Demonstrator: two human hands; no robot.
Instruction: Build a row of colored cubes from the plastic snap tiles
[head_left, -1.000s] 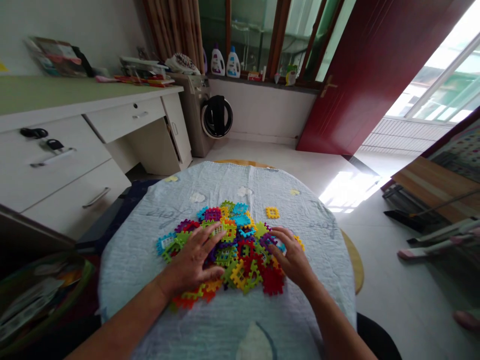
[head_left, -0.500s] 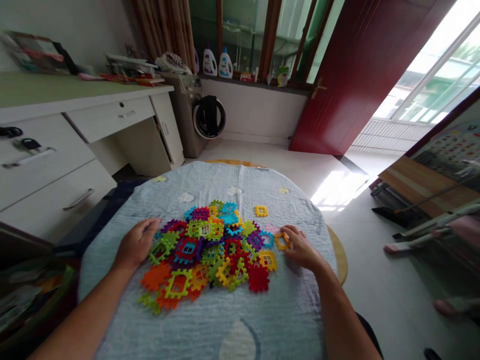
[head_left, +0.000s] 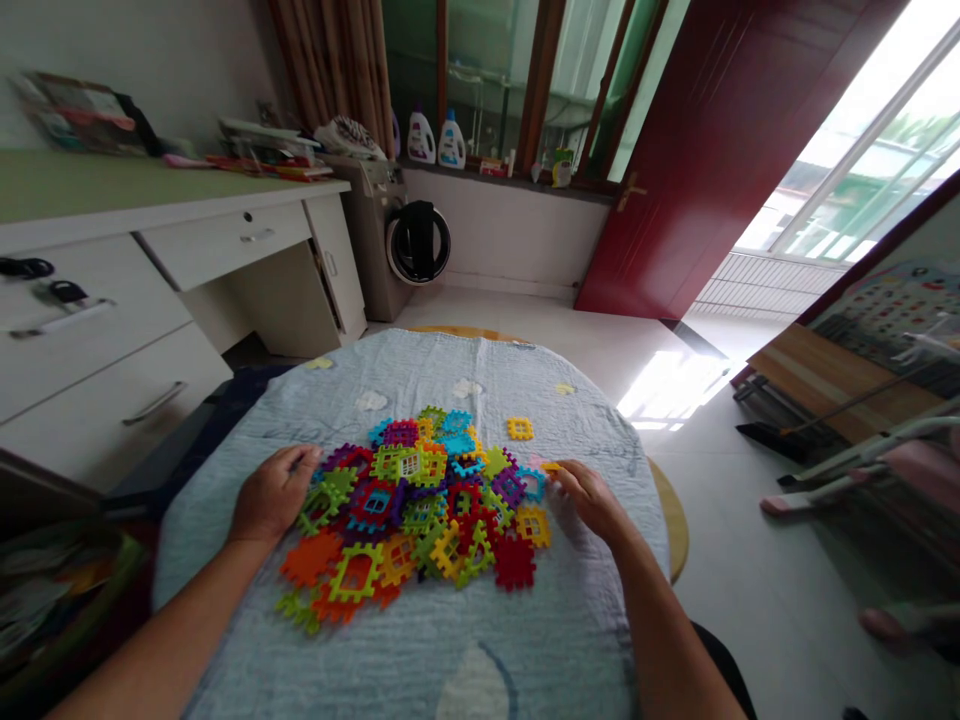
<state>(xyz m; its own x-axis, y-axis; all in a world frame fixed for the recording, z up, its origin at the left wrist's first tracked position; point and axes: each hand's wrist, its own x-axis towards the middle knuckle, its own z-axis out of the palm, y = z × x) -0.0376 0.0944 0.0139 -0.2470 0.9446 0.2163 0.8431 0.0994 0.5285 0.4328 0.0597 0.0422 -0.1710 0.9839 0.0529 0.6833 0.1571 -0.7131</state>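
A heap of colourful interlocking plastic tiles point(head_left: 424, 510) lies on the cloth-covered round table point(head_left: 390, 670). The tiles are notched squares, many with window-like openings. At the heap's right side, my right hand point(head_left: 592, 495) pinches a yellow-orange tile point(head_left: 553, 467), seen nearly edge-on and partly covered by the fingers. Close to that hand lie a light blue tile point(head_left: 533, 484) and a yellow window tile point(head_left: 533, 526). My left hand point(head_left: 276, 495) rests against the heap's left edge, fingers loosely bent and apart, beside a green tile point(head_left: 322, 503); no tile shows in it.
One yellow tile point(head_left: 519, 428) lies apart behind the heap. A white desk point(head_left: 202, 230) stands at the left, with a washing machine point(head_left: 379, 240) beyond it. A red door point(head_left: 712, 130) is at the back right, and a bin point(head_left: 67, 590) sits at the lower left.
My right hand has shifted slightly left, and the yellow-orange tile in it has turned from face-up to nearly edge-on. My left hand stays beside the heap.
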